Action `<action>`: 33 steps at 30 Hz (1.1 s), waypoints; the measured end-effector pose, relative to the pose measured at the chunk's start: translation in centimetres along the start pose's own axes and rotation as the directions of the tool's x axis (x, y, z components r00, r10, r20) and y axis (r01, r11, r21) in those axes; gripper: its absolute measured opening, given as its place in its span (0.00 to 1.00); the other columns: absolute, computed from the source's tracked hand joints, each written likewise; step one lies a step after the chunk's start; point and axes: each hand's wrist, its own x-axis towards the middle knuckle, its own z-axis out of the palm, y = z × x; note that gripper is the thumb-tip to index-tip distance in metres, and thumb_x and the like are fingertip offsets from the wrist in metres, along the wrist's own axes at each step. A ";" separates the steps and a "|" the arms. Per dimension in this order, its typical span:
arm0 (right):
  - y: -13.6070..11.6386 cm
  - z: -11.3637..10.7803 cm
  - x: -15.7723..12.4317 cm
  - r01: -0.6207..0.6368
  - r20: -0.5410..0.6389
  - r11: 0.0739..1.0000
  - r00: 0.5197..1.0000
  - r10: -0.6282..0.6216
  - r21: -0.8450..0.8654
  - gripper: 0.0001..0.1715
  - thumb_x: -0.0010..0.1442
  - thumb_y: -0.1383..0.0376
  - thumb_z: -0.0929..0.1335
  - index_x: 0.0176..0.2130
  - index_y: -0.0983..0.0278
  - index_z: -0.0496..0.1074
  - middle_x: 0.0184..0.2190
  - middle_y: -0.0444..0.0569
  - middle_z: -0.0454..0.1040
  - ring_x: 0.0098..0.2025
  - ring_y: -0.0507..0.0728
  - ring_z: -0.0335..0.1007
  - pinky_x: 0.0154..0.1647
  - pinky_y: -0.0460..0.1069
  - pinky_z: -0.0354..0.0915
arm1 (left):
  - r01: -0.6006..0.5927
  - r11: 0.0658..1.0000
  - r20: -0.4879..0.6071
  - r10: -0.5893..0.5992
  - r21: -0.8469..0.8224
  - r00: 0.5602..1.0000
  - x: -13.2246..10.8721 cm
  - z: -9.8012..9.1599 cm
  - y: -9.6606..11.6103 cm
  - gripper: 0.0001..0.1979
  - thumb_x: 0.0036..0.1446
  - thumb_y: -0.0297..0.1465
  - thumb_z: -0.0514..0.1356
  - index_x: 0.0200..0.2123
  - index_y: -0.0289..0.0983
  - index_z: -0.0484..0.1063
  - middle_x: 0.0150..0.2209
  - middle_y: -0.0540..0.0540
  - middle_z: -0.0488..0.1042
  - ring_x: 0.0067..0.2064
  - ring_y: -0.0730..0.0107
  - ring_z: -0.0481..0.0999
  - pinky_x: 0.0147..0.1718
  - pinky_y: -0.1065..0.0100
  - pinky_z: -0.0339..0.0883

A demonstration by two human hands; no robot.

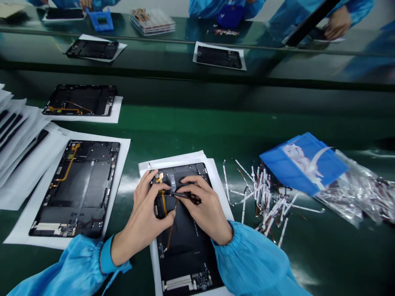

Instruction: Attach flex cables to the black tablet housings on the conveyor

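Now: right hand pinches one pair of tweezers narrowly | left hand on tablet housing, grip unclear | two more housings beside

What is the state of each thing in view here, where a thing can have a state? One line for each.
left hand: pressing on the tablet housing
right hand: holding tweezers
tweezers: tips at the amber flex cable
tablet housing: open, flat on white paper
amber flex cable: lying across the housing
second tablet housing: open, flat on paper, no hand on it
blue tray: tilted against the plastic bag
plastic bag: crumpled
foil strips: loose heap on the green mat
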 end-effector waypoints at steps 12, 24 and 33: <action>-0.1 0.1 -0.1 -0.016 -0.004 1.000 1.000 0.016 -0.006 0.06 0.60 0.71 0.69 0.36 0.61 0.75 0.45 0.51 0.73 0.40 0.56 0.74 0.41 0.52 0.74 | -0.017 1.000 -0.036 0.017 0.006 0.999 -0.4 0.3 -0.1 0.22 0.54 0.24 0.64 0.51 0.43 0.66 0.70 0.41 0.47 0.71 0.42 0.47 0.63 0.38 0.52; -0.3 0.2 0.1 -0.003 -0.007 1.000 1.000 0.003 -0.020 0.08 0.60 0.73 0.68 0.36 0.61 0.74 0.41 0.49 0.72 0.42 0.57 0.74 0.44 0.52 0.73 | -0.029 0.999 -0.034 0.030 0.027 0.999 -0.5 0.5 -0.3 0.21 0.56 0.25 0.64 0.52 0.44 0.67 0.72 0.42 0.40 0.72 0.41 0.42 0.64 0.35 0.49; -0.5 0.2 0.1 0.004 -0.008 1.000 1.000 -0.005 -0.030 0.08 0.61 0.74 0.67 0.36 0.62 0.74 0.41 0.50 0.72 0.41 0.56 0.74 0.41 0.50 0.72 | -0.041 0.999 -0.056 0.043 0.035 0.998 -0.6 0.5 -0.2 0.19 0.57 0.25 0.63 0.51 0.43 0.67 0.71 0.41 0.42 0.72 0.42 0.41 0.64 0.34 0.48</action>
